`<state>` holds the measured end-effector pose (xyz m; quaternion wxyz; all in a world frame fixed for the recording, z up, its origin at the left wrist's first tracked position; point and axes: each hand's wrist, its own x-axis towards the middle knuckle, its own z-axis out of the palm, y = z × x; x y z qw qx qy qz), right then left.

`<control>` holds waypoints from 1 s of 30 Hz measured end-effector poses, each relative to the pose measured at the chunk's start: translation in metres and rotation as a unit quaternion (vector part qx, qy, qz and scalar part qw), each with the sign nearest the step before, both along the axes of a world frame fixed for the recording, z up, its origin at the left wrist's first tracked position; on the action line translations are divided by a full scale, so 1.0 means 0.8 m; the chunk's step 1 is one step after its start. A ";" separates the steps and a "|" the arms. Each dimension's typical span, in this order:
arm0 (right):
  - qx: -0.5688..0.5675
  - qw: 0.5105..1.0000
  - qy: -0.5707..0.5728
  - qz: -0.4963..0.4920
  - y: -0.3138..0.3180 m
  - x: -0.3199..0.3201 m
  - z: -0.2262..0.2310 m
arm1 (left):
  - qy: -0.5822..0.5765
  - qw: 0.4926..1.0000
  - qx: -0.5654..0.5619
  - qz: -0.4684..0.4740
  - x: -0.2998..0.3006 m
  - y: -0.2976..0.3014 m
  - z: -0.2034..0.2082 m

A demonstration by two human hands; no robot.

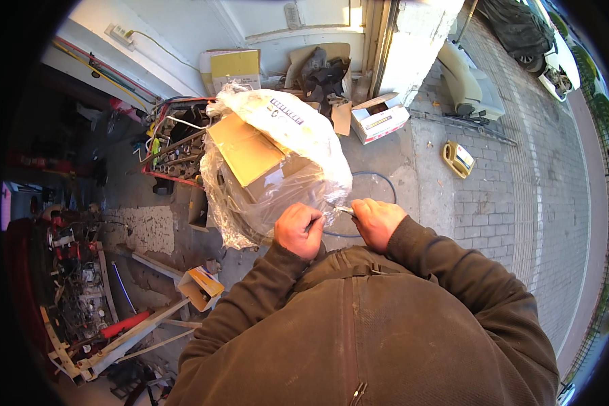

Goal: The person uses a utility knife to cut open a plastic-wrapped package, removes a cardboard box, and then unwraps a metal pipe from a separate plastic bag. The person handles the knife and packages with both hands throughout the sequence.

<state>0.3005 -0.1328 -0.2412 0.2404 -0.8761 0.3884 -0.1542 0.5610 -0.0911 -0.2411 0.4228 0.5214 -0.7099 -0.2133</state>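
A: "What is in hand?"
B: "A person's right hand (379, 222) grips a small metal tool (346, 210) between both hands; the left hand (296, 230) is curled closed, its contents, if any, impossible to tell."
A: "How far along?"
B: "Partway, by appearances: the tool is out, yet no finished result shows; its job seems left to do. A plastic bag (321, 145) lies just on the far side, cardboard (246, 149) among its folds."

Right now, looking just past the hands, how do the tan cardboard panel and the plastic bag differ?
The tan cardboard panel is flat with straight edges, while the plastic bag is crumpled with an uneven outline. The panel is opaque; the bag is whitish, with see-through parts. The bag spreads wider than the panel. Both are brightly lit.
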 end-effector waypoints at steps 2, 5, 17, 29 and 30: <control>0.011 0.999 0.031 0.002 -0.006 0.005 -0.016 | 0.018 1.000 0.005 -0.008 0.003 0.000 0.000; 0.018 0.999 0.036 -0.006 -0.012 -0.004 -0.054 | 0.024 1.000 0.006 -0.010 0.008 0.002 0.000; 0.051 0.971 -0.162 -0.169 -0.018 -0.001 -0.015 | -0.047 0.996 -0.071 -0.040 0.011 0.010 -0.004; 0.054 0.954 -0.239 -0.170 -0.044 0.076 -0.005 | -0.102 0.988 -0.098 -0.058 0.023 0.019 -0.017; 0.050 0.955 -0.229 -0.181 -0.046 0.071 -0.005 | -0.102 0.989 -0.091 -0.058 0.026 0.020 -0.017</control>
